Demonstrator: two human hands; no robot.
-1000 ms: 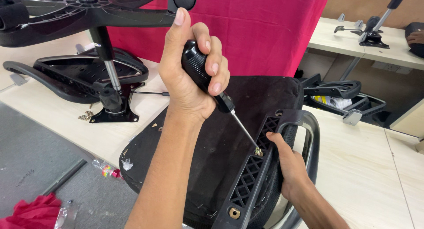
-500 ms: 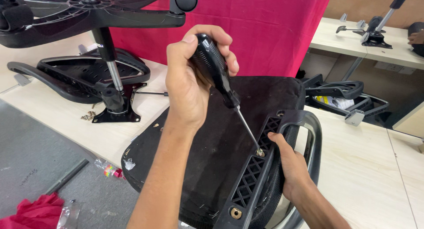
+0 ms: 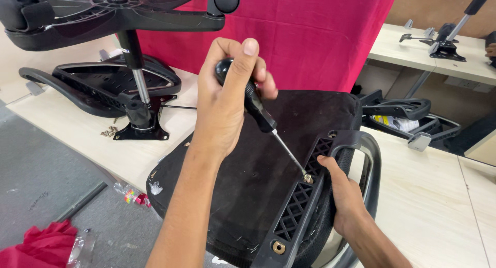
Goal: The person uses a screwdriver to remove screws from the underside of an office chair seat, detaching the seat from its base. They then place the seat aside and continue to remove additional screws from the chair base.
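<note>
From the head camera, the step in hand looks like driving a screw [image 3: 308, 179] through the black armrest bracket [image 3: 302, 201] into the underside of an upturned chair seat [image 3: 248, 170], which lies over the near edge of the worktop [image 3: 429, 195]. The screw sits in the upper hole of the bracket; a second screw [image 3: 279, 247] shows in the lower hole near the seat's front edge.

The left hand [image 3: 225, 105] is clenched round the black handle of a screwdriver [image 3: 261, 113], thumb up along it, with the shaft slanting down so its tip meets the screw head. The right hand [image 3: 346, 201] grips the armrest [image 3: 361, 159] just beside the screw, fingers curled over the bracket's edge, steadying it.

As a judgement, the next move calls for keeping the tip seated square in the head while turning, with the bracket held flat.

Toward the far left corner of the worktop stand a chair base [image 3: 119, 15] and loose screws [image 3: 109, 131].
</note>
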